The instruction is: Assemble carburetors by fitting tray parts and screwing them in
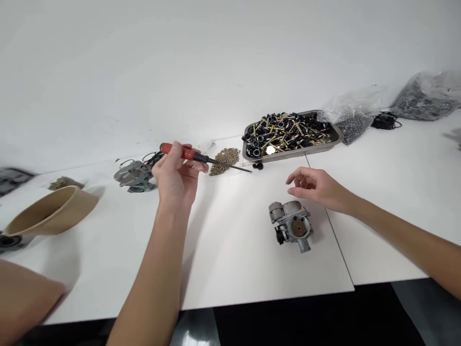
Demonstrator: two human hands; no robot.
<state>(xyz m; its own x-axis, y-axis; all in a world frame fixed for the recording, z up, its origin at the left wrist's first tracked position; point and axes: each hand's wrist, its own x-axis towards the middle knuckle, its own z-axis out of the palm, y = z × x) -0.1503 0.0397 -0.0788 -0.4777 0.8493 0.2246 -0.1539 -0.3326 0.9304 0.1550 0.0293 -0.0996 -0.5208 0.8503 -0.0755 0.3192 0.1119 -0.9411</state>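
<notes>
My left hand (178, 175) is closed around the red handle of a screwdriver (185, 153), raised over the table. The screwdriver's dark shaft points right, and a tiny bit at its tip is too small to identify. Below my right hand, a grey metal carburetor (291, 223) rests on the white tabletop, its round bore with a brown disc facing me. My right hand (308, 185) hovers just above and behind it, fingers loosely bent, thumb apart, holding nothing. Behind the screwdriver lies a spread of small brass-coloured parts (226, 160) on clear plastic.
A metal tray (288, 156) heaped with black and gold parts stands at the back, two small black pieces (258, 166) before it. Plastic bags of parts (355, 115) lie right. Another carburetor (133, 175) sits left. A co-worker's beige sleeve (77, 211) and arm reach in at far left.
</notes>
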